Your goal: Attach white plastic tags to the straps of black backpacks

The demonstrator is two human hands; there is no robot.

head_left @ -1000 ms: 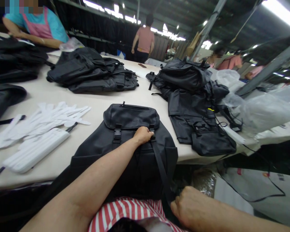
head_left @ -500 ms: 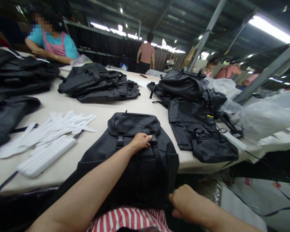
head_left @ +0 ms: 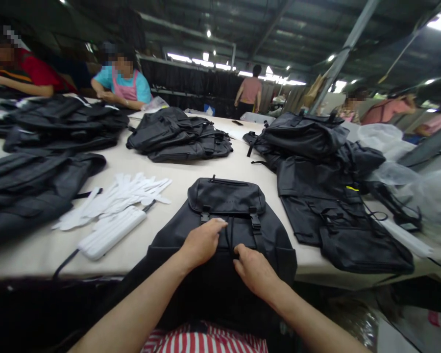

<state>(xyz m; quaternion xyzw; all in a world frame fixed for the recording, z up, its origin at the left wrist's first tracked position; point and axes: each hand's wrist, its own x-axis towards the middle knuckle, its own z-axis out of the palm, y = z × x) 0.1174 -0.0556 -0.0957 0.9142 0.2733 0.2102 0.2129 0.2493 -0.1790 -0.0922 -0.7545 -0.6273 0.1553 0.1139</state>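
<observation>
A black backpack [head_left: 226, 196] lies flat on the pale table [head_left: 176, 174] right in front of me, its flap with two buckled straps pointing away and its lower part hanging over the near edge. My left hand [head_left: 202, 242] rests on the front just under the flap, between the two buckles, fingers pressed together on the fabric. Close beside it, my right hand [head_left: 253, 267] sits on the front panel with its fingers curled, their tips at the thin centre strap. The fingertips of both hands are partly hidden.
White strips [head_left: 121, 196] and a white ribbed pad [head_left: 112, 233] lie left of the backpack. Piles of black backpacks lie at the left [head_left: 40, 181], back centre [head_left: 180, 135] and right [head_left: 327, 196], with clear plastic bags [head_left: 419, 176] at far right. Other people work at the far side [head_left: 123, 81].
My right hand has come up from below the table edge onto the backpack's front. My left hand slid from the right buckle toward the middle. The view has swung left.
</observation>
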